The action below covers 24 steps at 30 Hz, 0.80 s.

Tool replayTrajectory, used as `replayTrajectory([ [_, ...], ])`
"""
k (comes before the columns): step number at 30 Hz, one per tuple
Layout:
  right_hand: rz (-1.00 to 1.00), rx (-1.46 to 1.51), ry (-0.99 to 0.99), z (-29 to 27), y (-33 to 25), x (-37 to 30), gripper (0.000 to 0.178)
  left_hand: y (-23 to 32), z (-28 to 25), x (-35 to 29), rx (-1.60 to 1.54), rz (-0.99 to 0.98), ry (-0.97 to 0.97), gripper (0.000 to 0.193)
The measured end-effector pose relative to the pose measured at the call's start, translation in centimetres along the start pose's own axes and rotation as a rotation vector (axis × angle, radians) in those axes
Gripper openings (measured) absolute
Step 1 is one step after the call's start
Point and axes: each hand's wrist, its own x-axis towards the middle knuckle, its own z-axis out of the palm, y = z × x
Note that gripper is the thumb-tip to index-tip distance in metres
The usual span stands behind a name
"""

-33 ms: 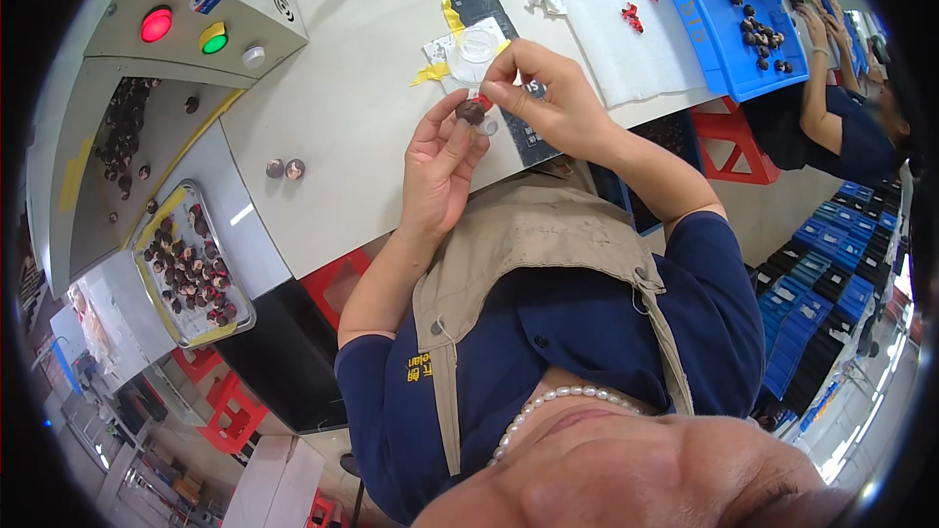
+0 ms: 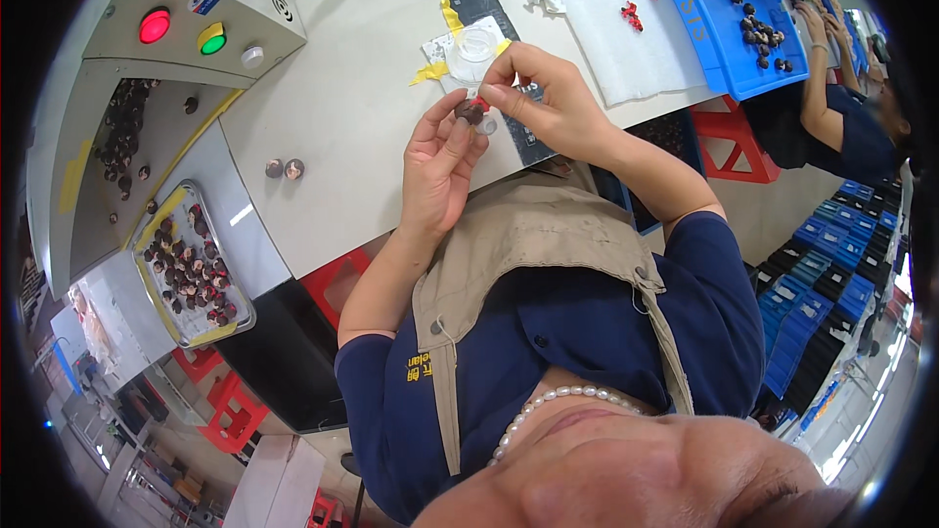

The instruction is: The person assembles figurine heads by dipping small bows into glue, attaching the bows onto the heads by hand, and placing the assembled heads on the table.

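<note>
Brown and rounded, a small piece (image 2: pixel 469 113) is pinched by the left hand (image 2: pixel 440 171), nearside of the clear round plastic dish (image 2: pixel 471 55); holding it still likely helps the right hand (image 2: pixel 548 101), pinching a red bit (image 2: pixel 483 103).

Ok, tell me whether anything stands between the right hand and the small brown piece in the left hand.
Only a small red bit shows between the right hand and the brown piece, which the left hand holds. Whether the right hand pinches that bit is too small to tell; nothing else visible stands in the way.
</note>
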Motion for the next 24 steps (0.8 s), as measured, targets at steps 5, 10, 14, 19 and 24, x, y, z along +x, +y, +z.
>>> replayTrajectory([
  [5,0.012,-0.027,0.0,0.2,-0.1,-0.5,0.012,-0.2,0.3,-0.1,0.068,0.056,0.041,0.038],
  [10,0.0,-0.037,0.012,0.6,0.0,-0.5,0.009,-0.1,0.3,-0.3,0.105,0.059,0.053,0.033],
  [14,-0.109,-0.13,0.05,0.9,-0.1,-0.8,0.01,-0.2,0.5,-0.5,0.132,0.075,0.069,0.033],
  [19,0.134,-0.082,-0.028,0.2,-1.3,-0.9,0.008,0.0,0.4,-0.5,0.252,0.178,0.054,0.035],
  [24,0.0,-0.08,0.074,0.6,-2.1,-1.1,0.007,0.4,1.3,-0.6,0.315,0.258,0.036,0.036],
])
